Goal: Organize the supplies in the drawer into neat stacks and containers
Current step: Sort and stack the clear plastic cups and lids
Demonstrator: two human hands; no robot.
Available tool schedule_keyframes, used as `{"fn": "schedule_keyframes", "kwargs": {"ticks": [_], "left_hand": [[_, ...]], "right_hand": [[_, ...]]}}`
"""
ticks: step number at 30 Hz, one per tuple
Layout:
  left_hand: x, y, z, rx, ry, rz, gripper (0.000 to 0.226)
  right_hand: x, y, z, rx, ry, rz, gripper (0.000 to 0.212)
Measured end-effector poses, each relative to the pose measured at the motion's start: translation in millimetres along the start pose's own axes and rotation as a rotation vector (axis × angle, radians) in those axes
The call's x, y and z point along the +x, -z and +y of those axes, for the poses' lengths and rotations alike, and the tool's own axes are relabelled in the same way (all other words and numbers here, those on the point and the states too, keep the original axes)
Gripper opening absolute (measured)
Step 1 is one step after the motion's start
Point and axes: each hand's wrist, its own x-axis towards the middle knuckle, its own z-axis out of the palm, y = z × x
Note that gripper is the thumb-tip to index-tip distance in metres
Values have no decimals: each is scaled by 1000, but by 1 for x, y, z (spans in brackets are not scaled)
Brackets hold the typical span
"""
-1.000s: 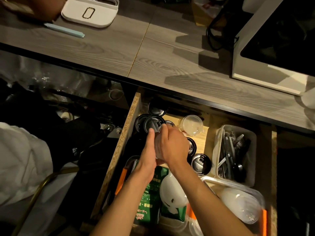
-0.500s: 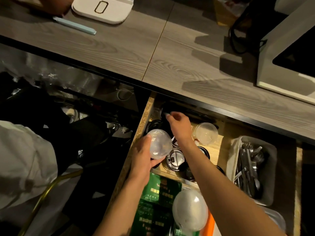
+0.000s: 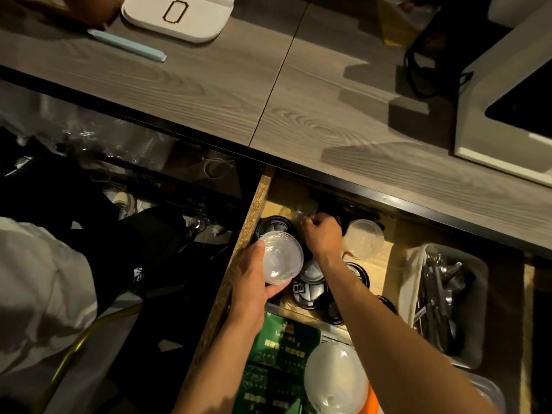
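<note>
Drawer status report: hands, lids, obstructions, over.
Left hand holds clear lid stack. Right hand pinching clear plastic at drawer back. Black lids loose beneath. Nothing blocking.

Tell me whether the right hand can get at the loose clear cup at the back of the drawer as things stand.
Probably yes. The right hand is already at the back of the drawer, right beside the clear cup, with nothing lying between them. Its fingers look curled on something small there, so it may have to let go first.

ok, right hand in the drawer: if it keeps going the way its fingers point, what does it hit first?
Probably the dark back of the drawer under the countertop. The right hand reaches up-frame with curled fingers; something clear glints at its fingertips, but whether it is gripped is unclear. Depth there is hard to read.
</note>
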Motion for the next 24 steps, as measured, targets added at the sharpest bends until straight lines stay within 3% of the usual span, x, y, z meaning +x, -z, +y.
{"fn": "schedule_keyframes", "kwargs": {"ticks": [3, 7, 12, 19, 22, 24], "left_hand": [[-3, -3, 2, 8, -14, -15, 18], [-9, -8, -1, 43, -9, -39, 7], [-17, -15, -13, 127, -45, -44, 27], [-50, -33, -30, 104, 52, -137, 51], [-70, -42, -33, 74, 60, -182, 55], [-84, -46, -35, 74, 80, -199, 70]], "right_hand": [[-15, 20, 22, 117, -43, 33, 22], [-44, 42, 30, 358, 54, 45, 3], [-82, 71, 31, 506, 244, 44, 15], [-136, 95, 50, 300, 638, 74, 18], [-153, 106, 62, 146, 695, -10, 30], [-160, 115, 71, 57, 701, -42, 33]]}}
